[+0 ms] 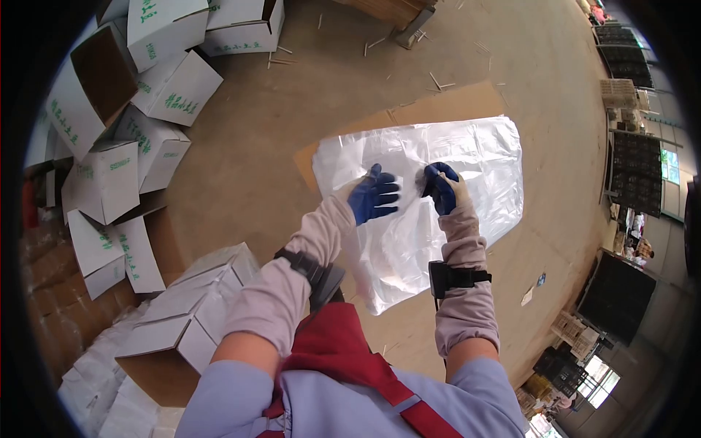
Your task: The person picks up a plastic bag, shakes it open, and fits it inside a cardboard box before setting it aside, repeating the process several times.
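Observation:
My left hand point(374, 195), in a blue-coated glove, is open with its fingers spread over a pile of clear plastic sheeting point(485, 157). My right hand point(442, 188), gloved the same way, has its fingers curled together above the middle of the pile. A small dark, fuzzy-looking thing point(420, 182) shows at those fingertips, and I cannot tell what it is. The shiny, wrinkled plastic lies in flat layers over a brown cardboard sheet point(427, 106), whose edges stick out at the far and left sides.
White cartons with green print point(175, 95) are heaped at the left. Nearer to me on that side stands an open carton point(186, 336), beside packed white plastic point(109, 387). Thin sticks point(438, 82) are scattered on the concrete floor point(241, 146). Dark crates point(617, 296) line the right side.

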`<state>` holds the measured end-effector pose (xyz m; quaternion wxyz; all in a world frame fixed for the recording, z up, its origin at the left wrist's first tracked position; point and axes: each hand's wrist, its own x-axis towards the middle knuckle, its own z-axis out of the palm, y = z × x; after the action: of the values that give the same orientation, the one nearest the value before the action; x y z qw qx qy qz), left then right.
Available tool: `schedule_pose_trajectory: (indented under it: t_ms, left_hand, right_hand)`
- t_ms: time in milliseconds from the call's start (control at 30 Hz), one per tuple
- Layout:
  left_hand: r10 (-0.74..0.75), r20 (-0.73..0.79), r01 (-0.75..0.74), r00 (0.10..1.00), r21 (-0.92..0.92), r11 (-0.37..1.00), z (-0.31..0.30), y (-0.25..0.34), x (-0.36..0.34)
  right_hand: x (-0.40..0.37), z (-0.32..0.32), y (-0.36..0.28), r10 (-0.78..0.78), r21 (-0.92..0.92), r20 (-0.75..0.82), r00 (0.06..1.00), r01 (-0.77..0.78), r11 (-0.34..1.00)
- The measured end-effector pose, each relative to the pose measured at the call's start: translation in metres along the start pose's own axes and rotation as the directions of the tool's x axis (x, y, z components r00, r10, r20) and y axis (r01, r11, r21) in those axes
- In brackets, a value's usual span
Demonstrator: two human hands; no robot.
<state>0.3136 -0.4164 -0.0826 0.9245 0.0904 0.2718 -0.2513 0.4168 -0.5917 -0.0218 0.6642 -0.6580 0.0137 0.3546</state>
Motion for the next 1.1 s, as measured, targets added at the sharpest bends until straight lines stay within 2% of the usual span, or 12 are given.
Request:
schedule_pose_trajectory:
  t_ms: [133, 267, 333, 367, 467, 533, 600, 667, 733, 800, 1000, 1100]
  left_hand:
    - [0.189, -0.359, -0.068, 0.914, 0.323, 0.944, -0.044, -0.014, 0.031]
    - [0.252, 0.425, -0.428, 0.869, 0.39, 0.815, 0.001, -0.022, 0.016]
    - [0.139, 0.279, -0.266, 0.95, 0.488, 0.831, 0.019, -0.029, 0.025]
    - [0.232, 0.151, -0.261, 0.961, 0.777, 0.573, 0.029, -0.033, 0.028]
    - [0.292, 0.195, -0.337, 0.936, 0.268, 0.903, 0.025, -0.052, 0.021]
    - [0.357, 0.124, -0.377, 0.926, 0.369, 0.85, 0.035, -0.046, 0.005]
    - [0.426, 0.056, -0.4, 0.903, 0.472, 0.786, 0.038, -0.042, -0.002]
    - [0.417, 0.057, -0.371, 0.907, 0.574, 0.73, 0.042, -0.042, -0.002]
    - [0.34, -0.119, -0.149, 0.933, 0.732, 0.665, 0.083, -0.016, -0.064]
    - [0.318, 0.063, -0.322, 0.946, 0.059, 0.945, 0.059, -0.01, -0.106]
    - [0.728, -0.358, -0.653, 0.585, 0.325, 0.684, 0.004, 0.024, -0.374]
    - [0.687, -0.431, -0.413, 0.585, 0.57, 0.71, -0.032, 0.013, -0.432]
  right_hand:
    - [-0.017, -0.011, -0.022, 0.008, 0.001, 0.019, 1.0, -0.008, 1.0]
    - [-0.034, -0.014, -0.048, -0.009, -0.116, 0.079, 0.997, 0.018, 0.993]
    - [-0.032, -0.017, -0.049, 0.017, -0.119, 0.111, 0.994, -0.004, 0.993]
    - [-0.031, -0.015, -0.05, 0.025, -0.27, 0.056, 0.998, -0.009, 0.963]
    - [-0.067, 0.021, -0.055, -0.426, -0.645, -0.106, 0.899, 0.264, 0.718]
    - [-0.121, 0.044, -0.058, -0.049, -0.213, -0.111, 0.993, 0.025, 0.977]
    - [-0.14, 0.073, -0.015, 0.364, -0.393, -0.078, 0.928, -0.365, 0.844]
    - [-0.122, 0.091, 0.061, 0.052, -0.778, -0.033, 0.998, -0.058, 0.625]
    - [-0.097, 0.091, 0.086, 0.106, -0.897, -0.28, 0.954, -0.299, 0.327]
    - [-0.084, 0.081, 0.109, 0.085, -0.922, -0.318, 0.944, -0.329, 0.206]
    - [-0.094, 0.043, 0.118, 0.23, -0.95, -0.26, 0.938, -0.291, 0.114]
    - [-0.13, 0.065, 0.098, 0.428, -0.915, -0.154, 0.891, -0.292, 0.279]
